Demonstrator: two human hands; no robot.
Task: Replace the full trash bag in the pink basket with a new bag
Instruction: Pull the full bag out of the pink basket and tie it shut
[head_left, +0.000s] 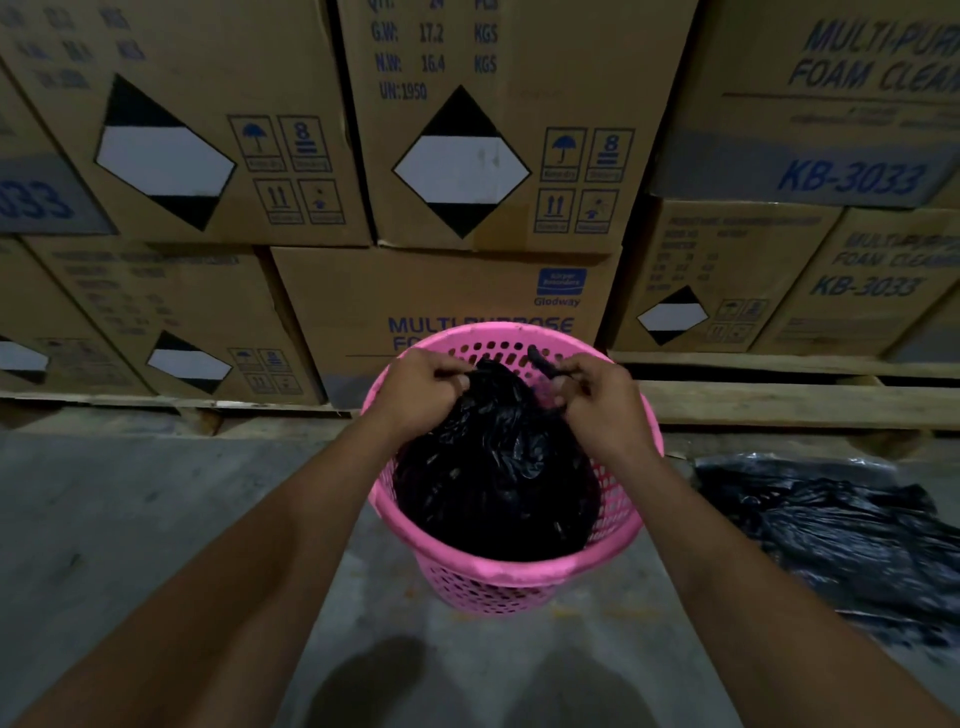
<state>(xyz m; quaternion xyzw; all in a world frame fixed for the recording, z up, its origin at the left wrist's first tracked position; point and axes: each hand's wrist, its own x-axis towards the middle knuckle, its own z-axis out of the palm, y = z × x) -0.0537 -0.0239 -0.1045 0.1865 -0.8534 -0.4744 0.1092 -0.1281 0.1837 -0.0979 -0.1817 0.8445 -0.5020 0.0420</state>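
A pink perforated basket (524, 574) stands on the concrete floor right in front of me. A full black trash bag (493, 483) fills it, gathered to a neck at the top. My left hand (421, 389) pinches one twisted end of the bag's mouth at the far left of the rim. My right hand (597, 400) grips the other twisted end at the far right. Both ends are pulled apart above the bag's neck. A second black bag (852, 540) lies crumpled flat on the floor to the right of the basket.
Stacked cardboard cartons (447, 291) of foam cleaner rise just behind the basket on wooden pallets (779, 400). Bare concrete floor (130, 519) stretches to the left and in front of the basket.
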